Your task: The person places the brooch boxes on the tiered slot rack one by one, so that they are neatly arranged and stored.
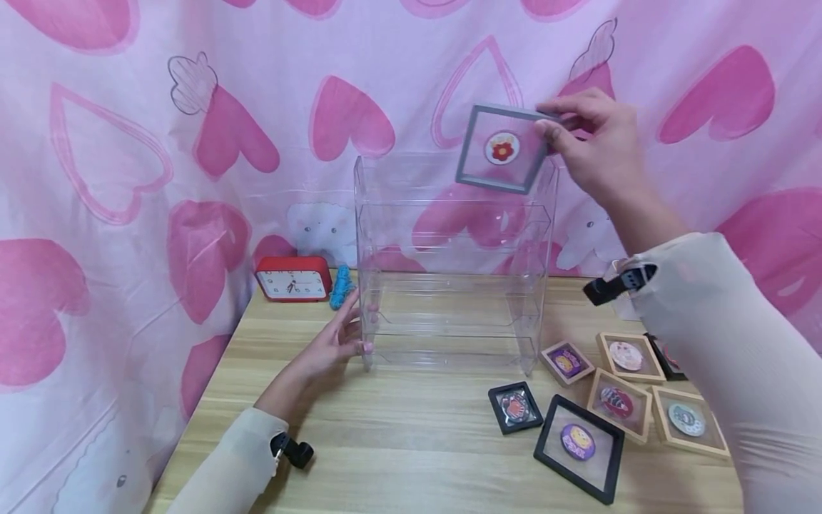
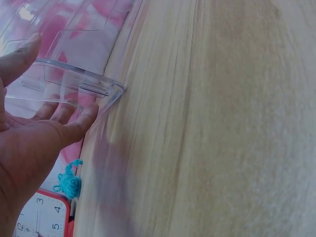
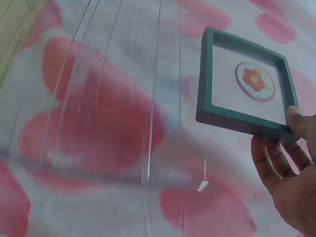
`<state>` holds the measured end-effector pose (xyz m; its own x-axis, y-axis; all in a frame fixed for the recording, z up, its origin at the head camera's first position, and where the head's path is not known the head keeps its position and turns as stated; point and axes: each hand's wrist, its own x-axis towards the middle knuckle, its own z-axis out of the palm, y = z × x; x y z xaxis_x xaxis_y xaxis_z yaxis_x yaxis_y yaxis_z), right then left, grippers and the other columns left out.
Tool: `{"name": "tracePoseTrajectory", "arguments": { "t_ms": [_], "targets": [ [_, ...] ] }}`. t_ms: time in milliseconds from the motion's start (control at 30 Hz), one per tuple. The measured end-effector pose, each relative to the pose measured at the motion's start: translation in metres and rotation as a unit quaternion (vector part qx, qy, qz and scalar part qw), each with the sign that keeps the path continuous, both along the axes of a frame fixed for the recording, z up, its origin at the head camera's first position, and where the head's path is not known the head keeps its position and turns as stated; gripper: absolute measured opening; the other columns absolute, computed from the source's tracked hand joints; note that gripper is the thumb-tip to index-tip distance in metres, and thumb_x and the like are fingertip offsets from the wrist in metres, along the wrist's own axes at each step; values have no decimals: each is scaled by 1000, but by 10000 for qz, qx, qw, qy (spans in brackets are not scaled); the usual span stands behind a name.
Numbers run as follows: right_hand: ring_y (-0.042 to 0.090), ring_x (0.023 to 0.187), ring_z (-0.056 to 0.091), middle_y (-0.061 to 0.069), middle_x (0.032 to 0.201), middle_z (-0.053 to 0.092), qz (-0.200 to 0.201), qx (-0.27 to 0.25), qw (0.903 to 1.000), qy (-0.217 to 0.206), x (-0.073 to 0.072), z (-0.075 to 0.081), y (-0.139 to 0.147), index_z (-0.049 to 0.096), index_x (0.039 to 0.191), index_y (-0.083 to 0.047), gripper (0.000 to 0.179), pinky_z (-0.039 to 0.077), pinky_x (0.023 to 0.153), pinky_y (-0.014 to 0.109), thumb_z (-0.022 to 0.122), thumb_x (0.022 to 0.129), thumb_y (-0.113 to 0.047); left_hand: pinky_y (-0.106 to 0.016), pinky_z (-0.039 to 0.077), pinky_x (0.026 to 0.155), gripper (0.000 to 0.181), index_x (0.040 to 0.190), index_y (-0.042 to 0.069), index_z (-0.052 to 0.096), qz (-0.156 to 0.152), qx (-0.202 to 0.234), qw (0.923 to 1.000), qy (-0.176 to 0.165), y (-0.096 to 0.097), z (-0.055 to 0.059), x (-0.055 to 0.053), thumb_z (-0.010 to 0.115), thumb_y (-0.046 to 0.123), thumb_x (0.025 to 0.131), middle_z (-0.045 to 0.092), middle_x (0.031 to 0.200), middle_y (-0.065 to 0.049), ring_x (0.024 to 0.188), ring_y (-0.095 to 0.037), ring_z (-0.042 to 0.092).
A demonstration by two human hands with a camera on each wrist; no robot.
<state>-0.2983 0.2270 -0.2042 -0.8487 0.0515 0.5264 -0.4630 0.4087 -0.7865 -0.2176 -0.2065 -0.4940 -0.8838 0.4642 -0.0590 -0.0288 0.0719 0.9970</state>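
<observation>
My right hand (image 1: 600,143) pinches a grey square display frame (image 1: 469,146) by its upper right corner. Thumb on the front, fingers behind, it holds the frame tilted before the upper part of a clear tiered display rack (image 1: 449,343). A round badge with a red flower (image 1: 502,148) sits inside the frame's transparent film. The right wrist view shows the frame (image 3: 201,81) in the air, apart from the rack. Low at the rack's left side is my left hand (image 1: 330,343); its spread, loosely bent fingers (image 2: 81,121) touch the clear side panel.
A red alarm clock (image 1: 293,278) and a blue cord bundle (image 1: 342,285) stand left of the rack. At right on the wooden table (image 1: 398,435) lie several wood-rimmed badge frames (image 1: 619,403), a large black frame (image 1: 546,435) and a small black one (image 1: 516,407). A heart-patterned curtain (image 1: 353,118) hangs behind.
</observation>
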Motion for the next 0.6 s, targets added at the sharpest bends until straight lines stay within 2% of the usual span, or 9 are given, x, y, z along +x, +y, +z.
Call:
{"name": "tracePoseTrajectory", "arguments": {
  "t_ms": [167, 300, 400, 467, 600],
  "targets": [
    [1, 94, 71, -14, 106, 57, -9, 371, 9993, 30, -14, 1, -37, 80, 135, -12, 34, 62, 83, 10, 80, 102, -14, -71, 27, 133, 113, 176, 49, 1, -5, 1, 10000, 50, 0, -1, 2, 70, -4, 103, 23, 184, -17, 169, -48, 25],
    [5, 102, 71, -17, 107, 55, 28, 721, 9974, 56, -22, -1, -60, 79, 138, -16, 34, 63, 89, 15, 78, 104, -16, -71, 27, 133, 113, 177, 44, -2, -55, 86, 9998, 150, 1, -2, 3, 67, -7, 103, 22, 184, -20, 169, -50, 25],
    [10, 104, 71, -15, 107, 56, 132, 799, 9967, 114, -27, -4, -71, 80, 137, -16, 33, 63, 87, 16, 77, 104, -15, -72, 24, 134, 112, 178, 43, -1, -76, 92, 9998, 185, 2, -1, 4, 67, -7, 104, 23, 184, -20, 169, -51, 25],
    [11, 103, 71, -12, 108, 59, 150, 880, 9957, 238, -30, -8, -77, 81, 135, -16, 32, 61, 85, 16, 78, 104, -14, -73, 23, 134, 111, 178, 43, -1, -87, 71, 9997, 198, 3, 0, 4, 68, -5, 104, 23, 184, -19, 169, -51, 24],
    [12, 102, 69, 2, 115, 68, 262, 990, 9936, 471, -36, -17, -87, 82, 132, -13, 29, 60, 88, 17, 76, 104, -9, -71, 20, 135, 110, 178, 44, 0, -78, 62, 9999, 101, 5, 2, 6, 68, -3, 105, 22, 185, -18, 170, -50, 21]
  ]
}}
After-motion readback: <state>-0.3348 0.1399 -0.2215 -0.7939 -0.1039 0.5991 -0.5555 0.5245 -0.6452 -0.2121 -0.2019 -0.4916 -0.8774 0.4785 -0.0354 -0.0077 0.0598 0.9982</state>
